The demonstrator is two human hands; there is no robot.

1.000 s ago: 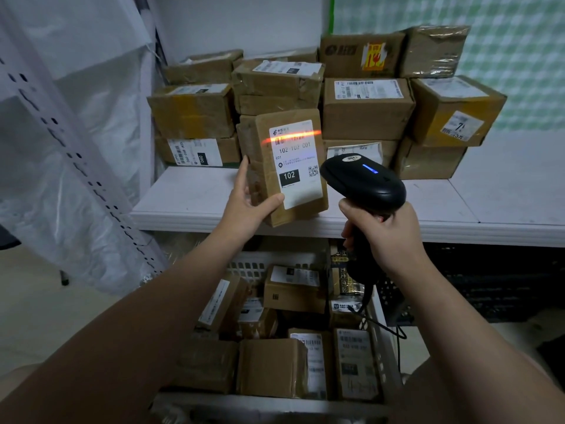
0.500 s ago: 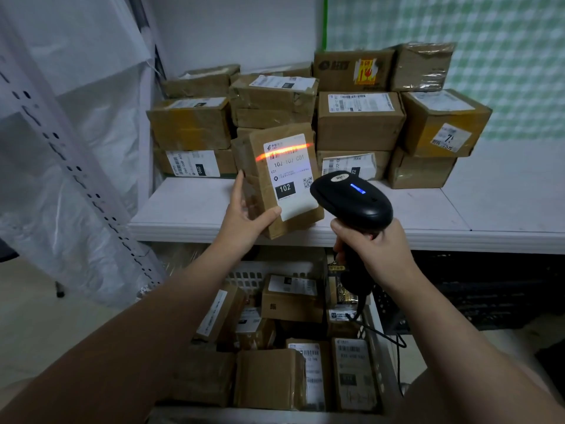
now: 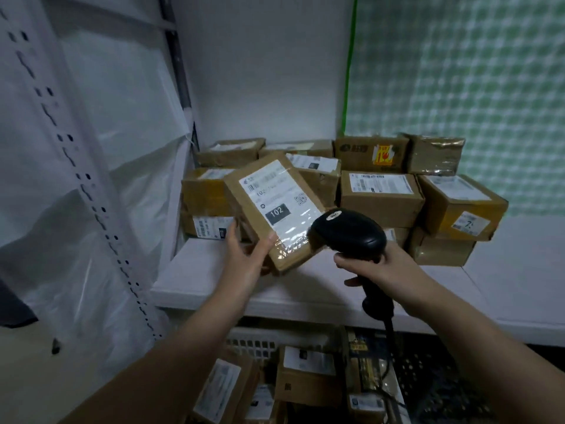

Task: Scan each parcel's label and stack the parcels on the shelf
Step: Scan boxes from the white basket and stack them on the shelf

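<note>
Parcels were stacked on a white shelf against a white wall, with more in a basket below. One labelled parcel, tilted above the shelf's front, was gripped at its lower corner by the left hand, thumb on top, fingers behind. A black barcode scanner, just beside it, was clasped at the handle by the right hand, all fingers curled.

Both arms extended forward, left hand and right hand gripping.
</note>
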